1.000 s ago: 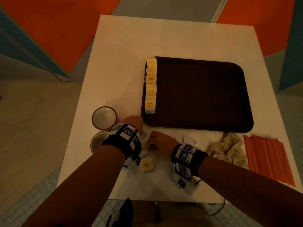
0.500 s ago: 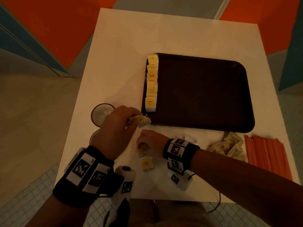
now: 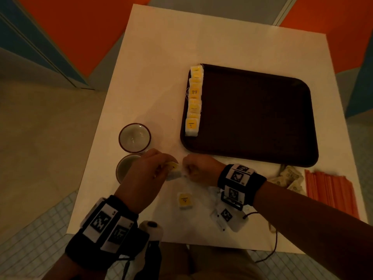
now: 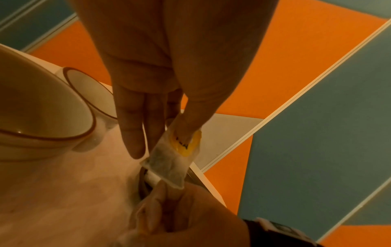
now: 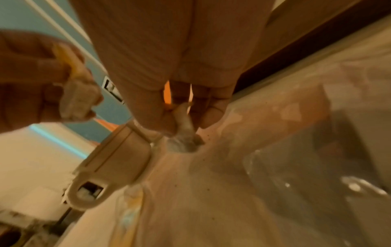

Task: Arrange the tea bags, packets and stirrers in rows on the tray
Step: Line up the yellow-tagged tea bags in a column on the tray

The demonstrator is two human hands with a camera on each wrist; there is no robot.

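Observation:
A dark brown tray [image 3: 262, 118] carries a row of several yellow-tagged tea bags [image 3: 194, 102] along its left edge. My left hand [image 3: 161, 168] pinches a tea bag [image 4: 169, 165] by its yellow tag, just in front of the tray's near left corner. My right hand [image 3: 189, 170] is right beside it, thumb and fingers pinching another tea bag [image 5: 185, 133] whose lower end touches the table. One loose tea bag [image 3: 184, 201] lies on the table below the hands. Brown packets [image 3: 288, 176] and orange stirrers [image 3: 331, 190] lie at the front right.
Two white cups with brown rims stand left of my hands, one [image 3: 134, 137] farther and one [image 3: 125, 166] partly hidden by my left hand. The white table [image 3: 222, 37] ends close in front of me; the floor lies beyond its edges.
My left hand lifted a tea bag off the table towards the tray's near corner, then drew back beside my right hand. The right hand has stayed low by the loose tea bags.

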